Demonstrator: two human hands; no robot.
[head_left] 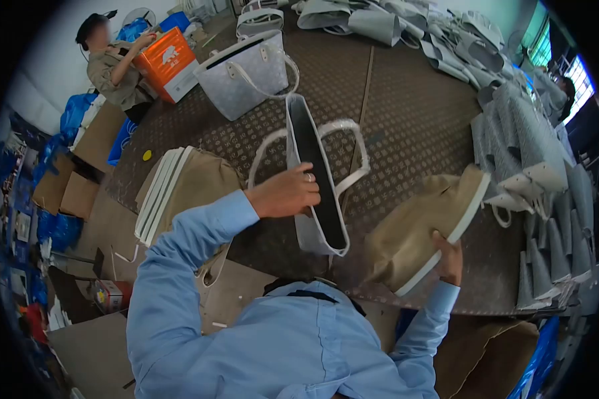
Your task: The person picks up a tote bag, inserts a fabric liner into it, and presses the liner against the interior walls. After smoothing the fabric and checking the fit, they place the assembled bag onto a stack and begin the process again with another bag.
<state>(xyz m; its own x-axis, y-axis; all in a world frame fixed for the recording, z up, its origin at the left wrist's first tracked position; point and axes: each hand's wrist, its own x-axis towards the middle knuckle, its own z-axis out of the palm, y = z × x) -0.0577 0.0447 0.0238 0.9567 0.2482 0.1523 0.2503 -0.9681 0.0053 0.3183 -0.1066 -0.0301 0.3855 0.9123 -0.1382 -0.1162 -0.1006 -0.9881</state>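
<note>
In the head view a pale grey-white tote bag stands upright on the patterned table, its long dark opening facing up and a handle at each side. My left hand, with a ring on one finger, grips the bag's left rim, fingers curled over it into the opening. The thumb is hidden. To the right, my right hand is closed on the white edge of a beige fabric bag lining, held tilted above the table. More beige linings with white edges lie stacked by my left forearm.
A finished-looking tote bag stands farther back. Grey bag pieces are heaped along the right and far edges of the brown table. At the far left a person holds an orange box. Cardboard boxes stand left.
</note>
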